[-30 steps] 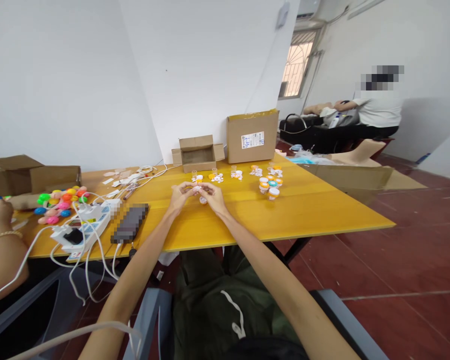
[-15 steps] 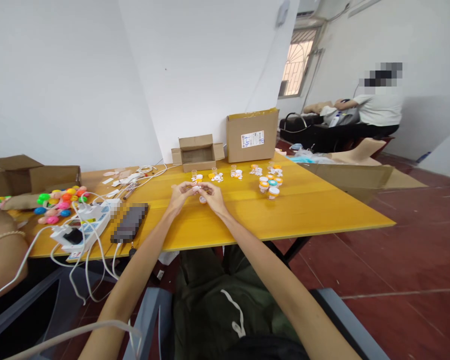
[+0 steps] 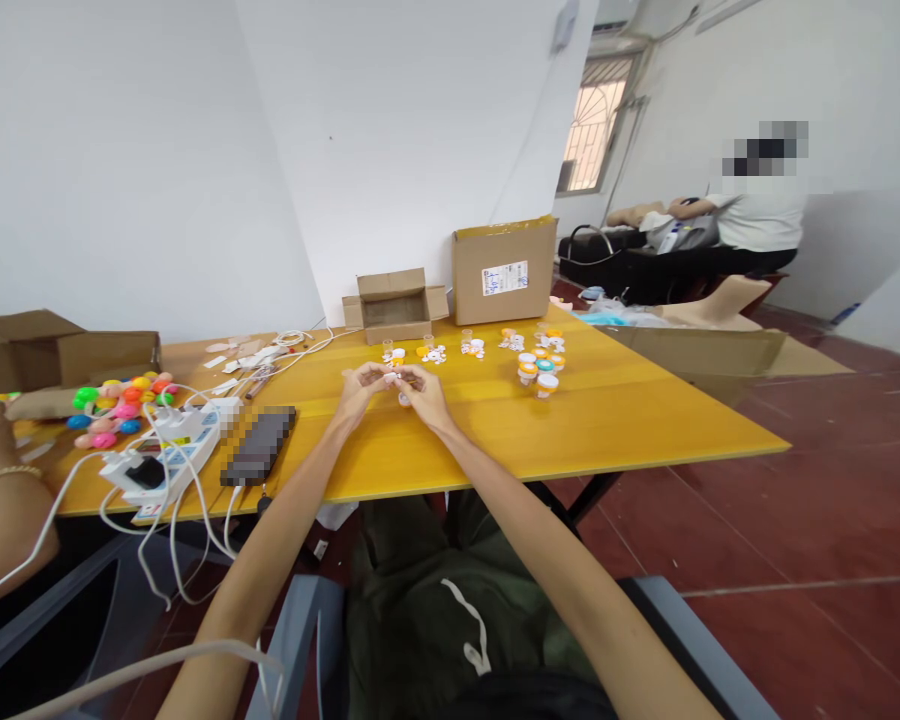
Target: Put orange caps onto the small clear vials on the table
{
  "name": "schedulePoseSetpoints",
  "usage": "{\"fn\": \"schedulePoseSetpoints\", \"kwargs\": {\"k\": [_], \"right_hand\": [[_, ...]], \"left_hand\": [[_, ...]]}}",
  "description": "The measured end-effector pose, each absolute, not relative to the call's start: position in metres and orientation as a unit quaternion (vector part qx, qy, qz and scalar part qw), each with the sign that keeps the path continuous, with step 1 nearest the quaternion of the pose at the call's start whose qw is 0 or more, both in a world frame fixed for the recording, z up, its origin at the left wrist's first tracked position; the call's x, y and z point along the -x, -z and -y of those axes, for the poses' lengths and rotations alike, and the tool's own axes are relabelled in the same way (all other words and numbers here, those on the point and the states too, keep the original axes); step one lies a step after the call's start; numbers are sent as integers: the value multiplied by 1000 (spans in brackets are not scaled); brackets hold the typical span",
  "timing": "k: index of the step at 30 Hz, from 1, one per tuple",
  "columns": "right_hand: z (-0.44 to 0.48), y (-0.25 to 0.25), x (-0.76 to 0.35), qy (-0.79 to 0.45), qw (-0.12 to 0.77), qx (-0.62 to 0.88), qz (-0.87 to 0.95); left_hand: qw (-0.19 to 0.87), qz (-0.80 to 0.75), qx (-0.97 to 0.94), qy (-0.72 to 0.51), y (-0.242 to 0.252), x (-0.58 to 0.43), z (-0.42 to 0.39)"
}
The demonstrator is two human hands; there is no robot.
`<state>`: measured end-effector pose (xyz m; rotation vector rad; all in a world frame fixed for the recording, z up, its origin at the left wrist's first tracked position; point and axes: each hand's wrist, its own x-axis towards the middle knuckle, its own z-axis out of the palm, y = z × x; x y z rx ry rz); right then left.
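My left hand (image 3: 361, 390) and my right hand (image 3: 423, 392) meet over the middle of the yellow table (image 3: 630, 415). Their fingertips pinch together on a tiny white piece (image 3: 394, 377), too small to name. A small orange-capped pot (image 3: 404, 400) sits on the table just under my right hand. Beyond my hands lies a row of small clear vials, white bits and orange caps (image 3: 433, 352). To the right stands a cluster of little jars with orange, white and teal lids (image 3: 540, 366).
A power strip with white cables (image 3: 166, 447) and a dark phone (image 3: 259, 444) lie at the left. Bright plastic balls (image 3: 116, 406) and another person's arm (image 3: 0, 490) are at the far left. Cardboard boxes (image 3: 504, 270) stand at the back edge. A person sits at the far right.
My hands have stayed pinched together in the same spot. The other person's hand at the far left has drawn back slightly.
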<state>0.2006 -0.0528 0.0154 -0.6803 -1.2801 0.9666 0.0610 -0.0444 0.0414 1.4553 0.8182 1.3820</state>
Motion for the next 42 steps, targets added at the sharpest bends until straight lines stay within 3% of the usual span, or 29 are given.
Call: {"fn": "schedulePoseSetpoints", "kwargs": {"k": [42], "right_hand": [[43, -7, -200, -338, 656, 313, 598]], "left_hand": [[437, -341, -585, -592, -35, -58, 39]]}}
